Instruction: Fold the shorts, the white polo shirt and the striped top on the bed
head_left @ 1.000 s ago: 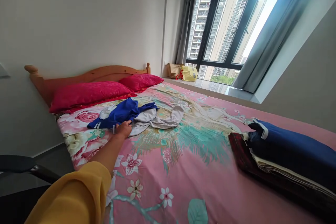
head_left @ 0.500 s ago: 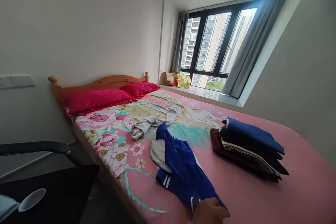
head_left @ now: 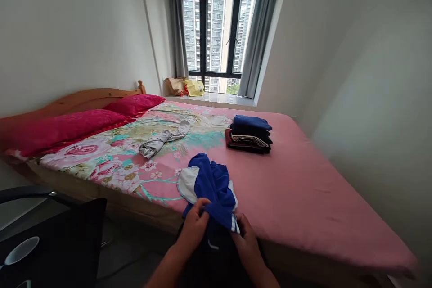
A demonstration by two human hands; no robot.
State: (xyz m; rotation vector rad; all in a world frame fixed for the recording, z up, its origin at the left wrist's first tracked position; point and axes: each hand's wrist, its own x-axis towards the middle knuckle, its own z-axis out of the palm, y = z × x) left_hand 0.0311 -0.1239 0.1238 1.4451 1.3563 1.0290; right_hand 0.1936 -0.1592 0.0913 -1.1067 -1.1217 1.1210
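Note:
A blue garment with white panels (head_left: 212,180) lies crumpled at the near edge of the bed, its lower end raised off the mattress. My left hand (head_left: 197,219) pinches the cloth on the left side. On the right, my right hand (head_left: 245,233) grips an edge with white stripes. Whether the garment is a top or trousers, I cannot tell. Beyond it to the left rests a twisted light grey piece of clothing (head_left: 164,140). A stack of folded clothes (head_left: 249,137), dark blue on top and dark red below, sits farther back to the right.
The bed (head_left: 303,193) has a pink floral sheet and red pillows (head_left: 77,126) by the wooden headboard (head_left: 81,96). A black chair (head_left: 60,238) with a white oval object on it stands at lower left. Bags (head_left: 194,87) sit on the windowsill.
The view has swung right and the chair and pillows moved left in it. Both hands now hold the blue garment, where only one hand showed before. Its near end is lifted.

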